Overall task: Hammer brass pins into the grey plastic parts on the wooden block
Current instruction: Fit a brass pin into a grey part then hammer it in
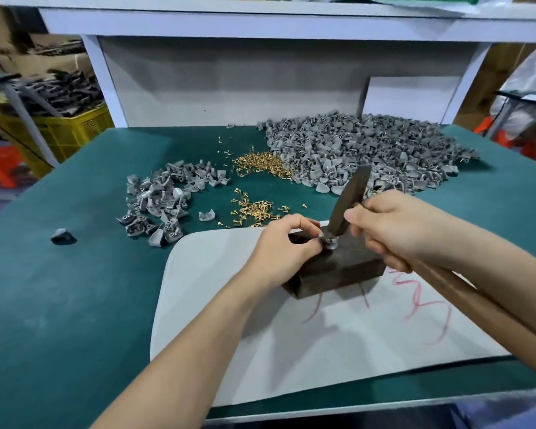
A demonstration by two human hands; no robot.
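Observation:
A dark wooden block lies on a white mat. On the block's top sits a grey plastic part, pinched by the fingers of my left hand. My right hand grips a hammer by its wooden handle. The dark metal hammer head stands tilted with its lower end down on the part. Whether a brass pin is in the part is hidden by the hammer and fingers.
Loose brass pins lie just beyond the block, more brass pins further back. A big heap of grey parts fills the back right, a smaller heap the left. One stray part sits far left on the green table.

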